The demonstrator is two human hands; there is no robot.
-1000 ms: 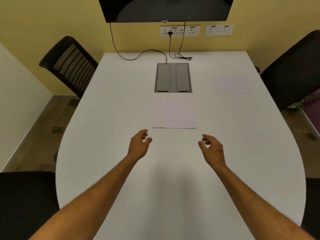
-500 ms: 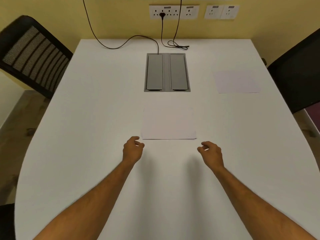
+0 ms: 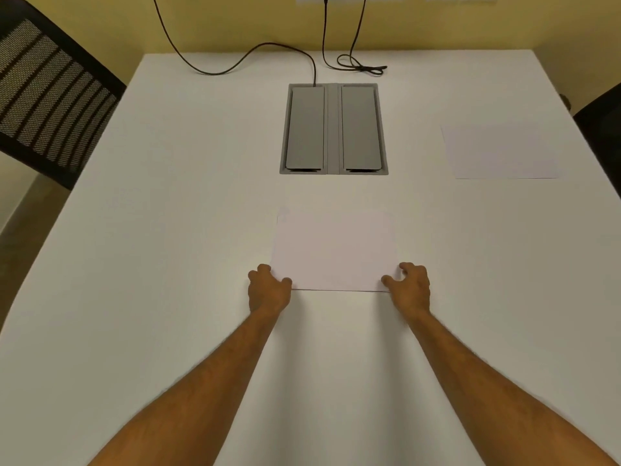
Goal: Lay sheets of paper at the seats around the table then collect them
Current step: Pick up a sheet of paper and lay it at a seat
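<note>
A thin stack of white paper (image 3: 336,250) lies flat on the white table (image 3: 161,237), just in front of me. My left hand (image 3: 267,290) is at its near left corner, thumb on the sheet and fingers curled at the side edge. My right hand (image 3: 411,287) holds the near right corner the same way. A single white sheet (image 3: 500,153) lies by itself at the right-hand seat.
A grey cable box (image 3: 333,129) with two lids is set into the table's middle, beyond the stack. Black cables (image 3: 235,63) run from the wall to it. A black mesh chair (image 3: 50,95) stands at the left, another black chair (image 3: 605,129) at the right edge.
I have leaned in over the table. Both hands moved forward from short of the stack and closed on its two near corners.
</note>
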